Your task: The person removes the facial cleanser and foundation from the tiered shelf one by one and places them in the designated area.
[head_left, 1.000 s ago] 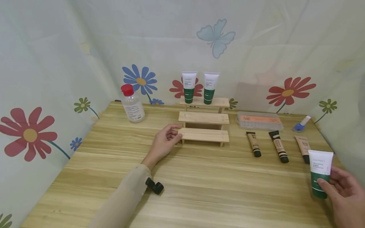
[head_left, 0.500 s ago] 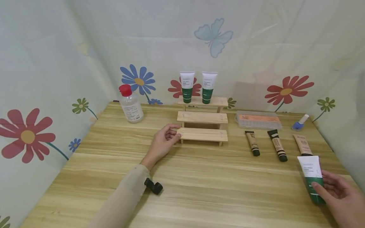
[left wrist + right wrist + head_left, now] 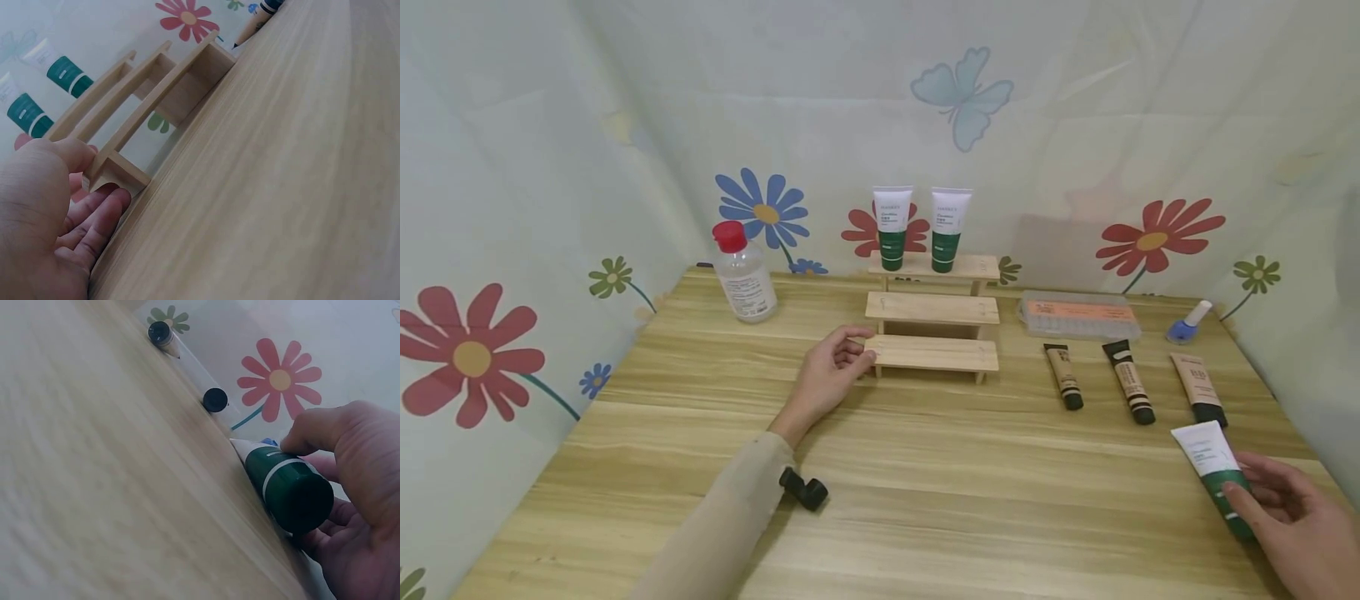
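Observation:
My right hand holds a white and green squeeze tube low at the table's right side, thumb on its green part. In the right wrist view the tube lies tilted along the tabletop, its green cap towards the camera. My left hand grips the left end of the lowest step of a three-step wooden display stand. Seen from the left wrist, thumb and fingers of the left hand close about that step's end. Two matching tubes, a left one and a right one, stand on the top step.
Right of the stand lie three beige tubes with dark caps: a left, a middle and a right one. Behind them are a clear plastic case and blue nail polish. A red-capped bottle stands back left.
The right hand has brought its tube left and lower, tipping it from upright to nearly flat near the beige tubes. The left hand keeps its grip on the stand.

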Action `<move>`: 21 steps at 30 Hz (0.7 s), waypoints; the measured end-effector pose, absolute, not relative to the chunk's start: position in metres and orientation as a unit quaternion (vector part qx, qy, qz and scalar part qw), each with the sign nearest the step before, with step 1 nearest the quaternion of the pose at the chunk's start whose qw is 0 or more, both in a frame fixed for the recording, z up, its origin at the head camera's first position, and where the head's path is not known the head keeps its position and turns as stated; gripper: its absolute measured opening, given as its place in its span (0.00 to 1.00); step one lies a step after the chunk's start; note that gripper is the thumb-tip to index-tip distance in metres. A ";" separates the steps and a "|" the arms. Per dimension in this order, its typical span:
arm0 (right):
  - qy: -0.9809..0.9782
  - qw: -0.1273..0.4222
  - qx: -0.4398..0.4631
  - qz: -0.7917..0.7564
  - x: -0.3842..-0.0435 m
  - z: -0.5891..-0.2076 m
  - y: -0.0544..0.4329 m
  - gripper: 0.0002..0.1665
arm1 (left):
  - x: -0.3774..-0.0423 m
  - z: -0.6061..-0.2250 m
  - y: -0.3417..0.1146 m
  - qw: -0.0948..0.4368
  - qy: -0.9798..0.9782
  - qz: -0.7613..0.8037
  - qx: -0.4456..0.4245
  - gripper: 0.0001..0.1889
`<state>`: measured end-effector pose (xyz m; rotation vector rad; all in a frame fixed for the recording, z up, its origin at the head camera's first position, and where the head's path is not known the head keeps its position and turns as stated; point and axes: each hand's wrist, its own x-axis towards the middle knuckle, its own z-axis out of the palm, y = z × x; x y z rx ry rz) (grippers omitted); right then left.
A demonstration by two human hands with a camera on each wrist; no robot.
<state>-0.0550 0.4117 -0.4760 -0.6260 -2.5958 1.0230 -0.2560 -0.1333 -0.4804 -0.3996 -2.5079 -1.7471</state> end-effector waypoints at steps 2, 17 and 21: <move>-0.896 0.146 -0.226 0.352 -0.055 -0.476 0.412 0.32 | -0.256 -0.480 -0.134 0.029 -0.813 -0.567 -0.128 0.18; -0.879 0.144 -0.300 0.341 -0.058 -0.474 0.409 0.39 | -0.256 -0.480 -0.134 0.027 -0.814 -0.565 -0.130 0.18; -0.870 0.160 -0.304 0.353 -0.058 -0.473 0.406 0.38 | -0.256 -0.481 -0.134 0.029 -0.815 -0.565 -0.130 0.19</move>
